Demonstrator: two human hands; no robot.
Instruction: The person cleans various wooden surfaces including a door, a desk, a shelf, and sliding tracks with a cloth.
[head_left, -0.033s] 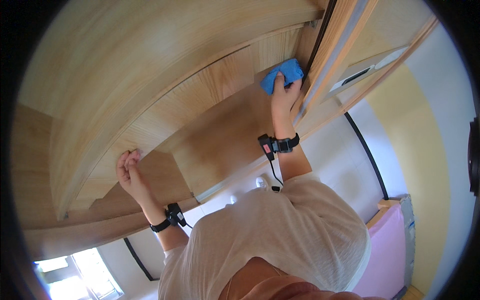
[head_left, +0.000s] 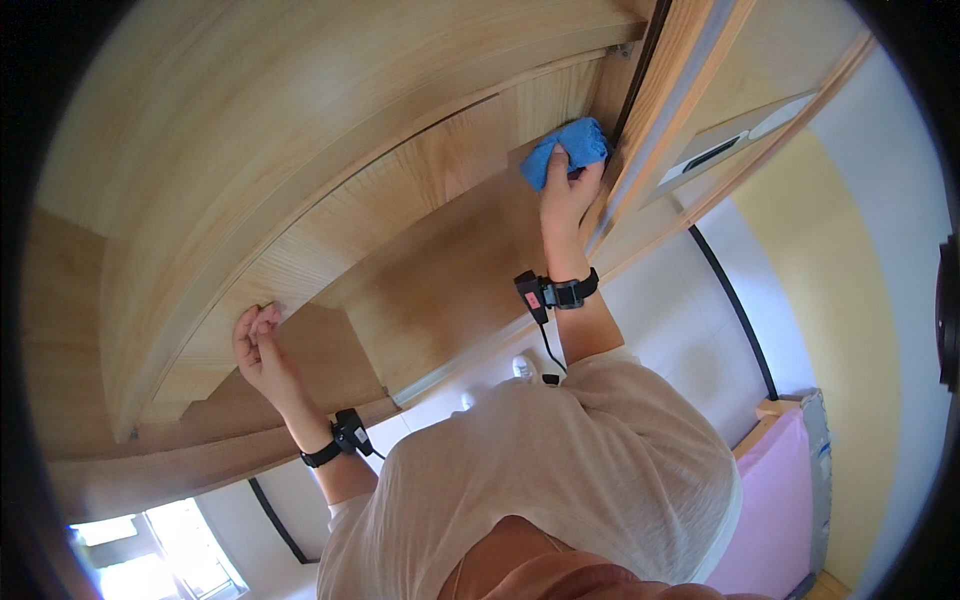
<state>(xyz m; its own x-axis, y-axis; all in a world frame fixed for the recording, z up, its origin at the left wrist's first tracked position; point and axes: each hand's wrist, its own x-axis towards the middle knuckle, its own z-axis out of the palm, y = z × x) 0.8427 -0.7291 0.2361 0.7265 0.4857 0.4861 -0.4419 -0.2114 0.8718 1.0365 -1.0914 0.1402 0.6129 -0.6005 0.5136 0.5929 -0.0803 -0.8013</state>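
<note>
My right hand (head_left: 567, 190) grips a bunched blue cloth (head_left: 568, 150), thumb on its near side. The cloth sits at the right end of a row of pale wooden panels (head_left: 400, 190), close to the cabinet's upright side. At the left, my left hand (head_left: 262, 350) is raised against the lower edge of the same panels. Its fingers are curled in, and whatever they might hold is hidden. Below the panels, between my two hands, lies a brown wooden shelf surface (head_left: 440, 270).
A large wooden board (head_left: 300, 110) spans the upper left above the panels. On the right stand a wooden frame edge (head_left: 665, 110) and a door with a handle plate (head_left: 715, 150). A pink panel (head_left: 775, 490) is at lower right, a bright window (head_left: 160, 550) at lower left.
</note>
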